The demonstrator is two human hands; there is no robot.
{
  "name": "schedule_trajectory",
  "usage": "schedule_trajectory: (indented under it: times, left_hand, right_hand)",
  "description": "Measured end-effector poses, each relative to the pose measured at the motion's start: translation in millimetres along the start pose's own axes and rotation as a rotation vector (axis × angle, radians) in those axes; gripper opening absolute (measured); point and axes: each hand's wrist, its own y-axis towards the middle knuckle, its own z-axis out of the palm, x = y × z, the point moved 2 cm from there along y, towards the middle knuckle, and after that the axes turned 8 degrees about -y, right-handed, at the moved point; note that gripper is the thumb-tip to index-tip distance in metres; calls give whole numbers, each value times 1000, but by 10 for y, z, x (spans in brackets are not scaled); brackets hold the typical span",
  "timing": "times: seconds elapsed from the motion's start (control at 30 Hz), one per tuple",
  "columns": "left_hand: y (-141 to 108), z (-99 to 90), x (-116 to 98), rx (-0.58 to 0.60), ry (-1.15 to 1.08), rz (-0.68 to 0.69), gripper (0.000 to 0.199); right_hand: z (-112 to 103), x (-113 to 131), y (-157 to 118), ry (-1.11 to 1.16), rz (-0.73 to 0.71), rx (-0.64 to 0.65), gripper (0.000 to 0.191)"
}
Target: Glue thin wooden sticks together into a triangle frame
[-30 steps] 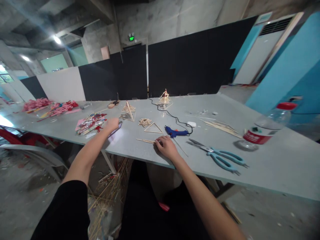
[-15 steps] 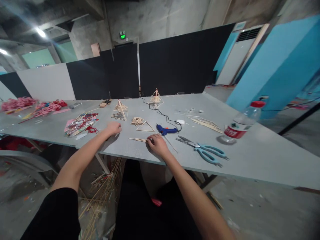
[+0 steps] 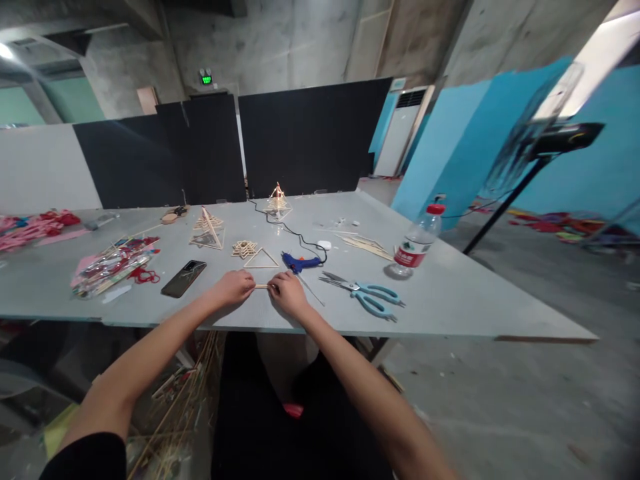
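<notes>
The left hand (image 3: 236, 287), now away from the smartphone (image 3: 184, 279), joins the right hand (image 3: 289, 292) at the wooden sticks (image 3: 261, 287) near the counter's (image 3: 450, 300) front edge, each grip pinched closed on them, so both ends are steadied.

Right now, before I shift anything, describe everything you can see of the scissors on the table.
The scissors have two grey, metallic-looking blades joined at a pivot, and two light blue looped handles that look like plastic. They lie flat on the grey table, with the blades slightly parted and the handles spread apart. The tips point left, toward the right hand; the handles lie on the near side of the bottle. Neither hand touches them.
</notes>
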Motion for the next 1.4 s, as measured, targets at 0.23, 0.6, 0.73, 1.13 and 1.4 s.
schedule_trajectory:
  times: [0.23,0.6,0.73,1.13,1.4]
  left_hand:
    - [269,-4,178,26,-41,29,32]
    - [329,82,237,-100,-292,192,16]
    - [267,26,197,-95,-369,184,15]
    - [310,56,160,-223,-516,-200,13]
    - [326,50,183,-148,-444,-280,22]
  right_hand:
    - [-122,-192,262,-46,-237,91,36]
    - [-177,-404,236,-94,-379,98,10]
    - [-220,-403,137,2,-353,66,12]
    - [-305,-341,-100,212,-390,62,11]
    - [-360,-171,-173,312,-436,125,15]
